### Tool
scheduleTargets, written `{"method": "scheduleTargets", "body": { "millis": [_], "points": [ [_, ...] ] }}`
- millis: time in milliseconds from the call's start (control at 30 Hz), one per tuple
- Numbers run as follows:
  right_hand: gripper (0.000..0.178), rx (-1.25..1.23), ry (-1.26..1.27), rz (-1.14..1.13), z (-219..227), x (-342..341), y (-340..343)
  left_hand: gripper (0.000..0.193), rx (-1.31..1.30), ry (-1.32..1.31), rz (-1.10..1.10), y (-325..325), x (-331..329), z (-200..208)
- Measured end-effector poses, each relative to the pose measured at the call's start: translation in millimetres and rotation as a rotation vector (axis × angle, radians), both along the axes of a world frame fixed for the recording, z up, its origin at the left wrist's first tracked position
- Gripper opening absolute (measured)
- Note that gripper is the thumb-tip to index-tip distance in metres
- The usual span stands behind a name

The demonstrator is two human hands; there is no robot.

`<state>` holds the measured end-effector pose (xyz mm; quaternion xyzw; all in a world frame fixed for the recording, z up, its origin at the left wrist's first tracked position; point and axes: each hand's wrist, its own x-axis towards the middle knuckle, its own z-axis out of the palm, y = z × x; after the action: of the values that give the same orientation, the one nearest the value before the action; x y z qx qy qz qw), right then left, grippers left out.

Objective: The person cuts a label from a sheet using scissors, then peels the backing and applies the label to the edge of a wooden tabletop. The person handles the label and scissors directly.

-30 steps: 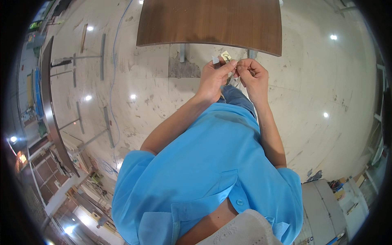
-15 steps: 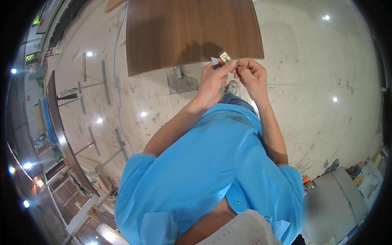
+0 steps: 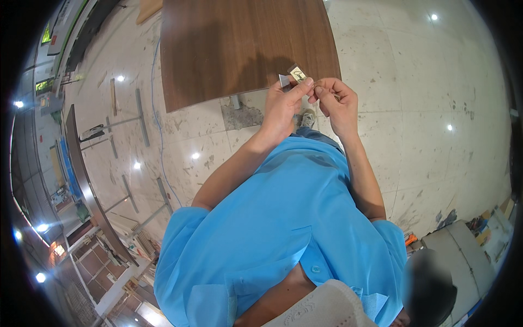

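Both my hands are raised together over the near edge of a brown wood-grain board (image 3: 245, 38). Between the thumb and fingers of my left hand (image 3: 280, 111) is a small label (image 3: 297, 74) with dark script on a pale face. A grey-white, slanted flat tip (image 3: 284, 80) also sticks up from that hand; it looks like a blade, but its lower part is hidden by the fingers. My right hand (image 3: 340, 104) is closed in a pinch beside the label's lower end. What its fingertips hold is too small to make out.
Metal frame legs (image 3: 142, 117) stand on the tiled floor at left, beside a long dark panel edge (image 3: 90, 188). A blue cable (image 3: 159, 122) runs along the floor. A person's dark head (image 3: 433, 289) shows at lower right, near a grey curved-top object (image 3: 463, 248).
The board has shifted left in the picture as the view turned. My hands stay close together, the label tilted slightly left. A dark head has come in at lower right.
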<state>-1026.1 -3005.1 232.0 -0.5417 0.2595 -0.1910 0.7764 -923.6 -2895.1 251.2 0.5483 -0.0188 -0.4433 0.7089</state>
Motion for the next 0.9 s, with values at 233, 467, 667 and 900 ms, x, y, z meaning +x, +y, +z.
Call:
{"method": "scheduleTargets", "body": {
  "millis": [233,467,667,900],
  "points": [
    [0.009,-0.022,0.009,-0.066,-3.4,0.7,-3.4,0.016,0.001,-0.071,-0.059,-9.0,5.0,-0.7],
    [0.008,0.027,0.009,-0.129,-2.3,0.7,0.5,0.017,-0.013,-0.066,-0.087,-12.9,9.3,-4.6],
    [0.009,0.000,0.023,-0.147,-0.9,1.6,0.0,0.019,-0.027,-0.109,-0.090,-16.4,9.5,-1.8],
    [0.009,0.012,-0.002,-0.133,-2.6,3.1,3.2,0.019,-0.038,-0.076,-0.102,-11.9,8.1,4.9]
  ]
}}
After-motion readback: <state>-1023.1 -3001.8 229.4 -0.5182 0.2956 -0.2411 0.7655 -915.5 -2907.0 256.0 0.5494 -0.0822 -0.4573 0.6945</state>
